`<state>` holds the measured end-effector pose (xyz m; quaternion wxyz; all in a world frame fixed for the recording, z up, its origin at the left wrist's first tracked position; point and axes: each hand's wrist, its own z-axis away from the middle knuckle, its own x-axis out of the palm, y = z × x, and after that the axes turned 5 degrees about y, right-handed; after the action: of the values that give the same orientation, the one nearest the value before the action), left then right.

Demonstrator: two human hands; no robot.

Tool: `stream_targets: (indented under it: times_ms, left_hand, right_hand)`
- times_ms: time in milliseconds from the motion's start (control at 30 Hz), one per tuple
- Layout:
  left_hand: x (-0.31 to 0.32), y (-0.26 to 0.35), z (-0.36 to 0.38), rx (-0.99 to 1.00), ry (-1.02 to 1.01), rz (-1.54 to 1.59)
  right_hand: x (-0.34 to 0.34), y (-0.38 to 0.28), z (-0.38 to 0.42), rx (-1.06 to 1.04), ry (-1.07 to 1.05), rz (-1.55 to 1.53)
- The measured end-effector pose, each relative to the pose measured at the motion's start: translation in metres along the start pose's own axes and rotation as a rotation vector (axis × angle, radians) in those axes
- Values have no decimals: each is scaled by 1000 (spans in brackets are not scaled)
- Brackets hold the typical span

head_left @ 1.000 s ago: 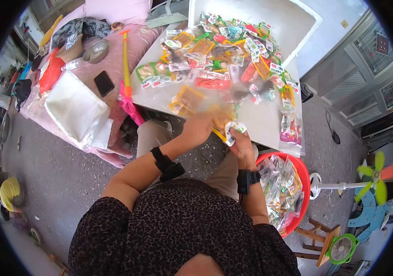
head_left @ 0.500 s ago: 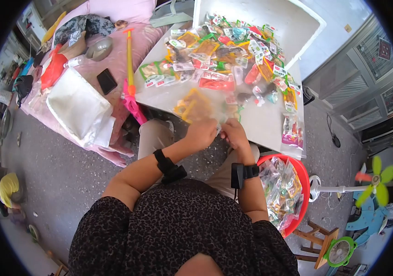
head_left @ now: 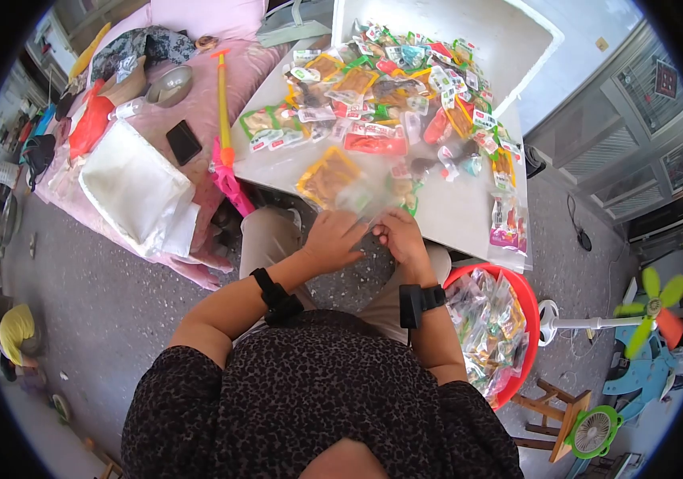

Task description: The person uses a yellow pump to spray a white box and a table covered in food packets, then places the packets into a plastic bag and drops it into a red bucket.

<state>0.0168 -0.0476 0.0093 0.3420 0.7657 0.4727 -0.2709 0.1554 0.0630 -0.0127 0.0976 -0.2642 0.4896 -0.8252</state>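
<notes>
At the near edge of the table, my left hand (head_left: 333,241) has its fingers stretched out and apart beside a clear plastic bag (head_left: 367,197). My right hand (head_left: 399,234) is closed, its curled fingers pinching the near end of that bag, which is smeared by motion. Just beyond my left hand lies a yellow-edged snack packet (head_left: 328,177), partly overlapped by the bag. A green-edged packet (head_left: 405,194) lies past my right hand. What the bag holds, if anything, is too blurred to make out.
Many colourful snack packets (head_left: 377,140) cover the white table (head_left: 273,169) below a white foam box (head_left: 445,20). A red tub (head_left: 532,319) of filled clear bags stands at my right. On the left, a pink bed (head_left: 222,104) holds a phone (head_left: 184,142) and white sheeting (head_left: 138,188).
My left hand has opened and moved slightly left and down from my right hand. The clear bag now spreads out beyond my fingers. The yellow-edged packet has come to rest, no longer blurred.
</notes>
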Motion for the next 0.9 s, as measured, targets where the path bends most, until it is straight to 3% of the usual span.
stream_targets:
  times_ms: [233, 400, 433, 500, 567, 667, 800, 900]
  left_hand:
    - [15, -24, 3, 88, 63, -72]
    - [-22, -32, -25, 11, 147, 121]
    - [-30, -33, -30, -15, 153, 170]
    - [-48, -31, -41, -249, 105, 447]
    - [-69, -31, -51, -543, -16, 698]
    - [-85, -30, -57, -681, -113, 1024]
    - [-84, -20, -44, -838, -210, 1433]
    - [-80, -7, -30, -882, -266, 1421]
  right_hand:
    - [-22, -7, 2, -137, 187, 24]
    - [-10, -34, 17, -268, 316, 187]
    - [-12, -34, 14, -395, 263, 218]
    - [-20, -34, 6, -648, 154, 282]
    - [-3, -58, 24, -691, 181, 440]
    - [23, -99, 58, -778, 89, 641]
    - [20, -102, 69, -800, -147, 798]
    - [28, -107, 96, -632, -270, 985]
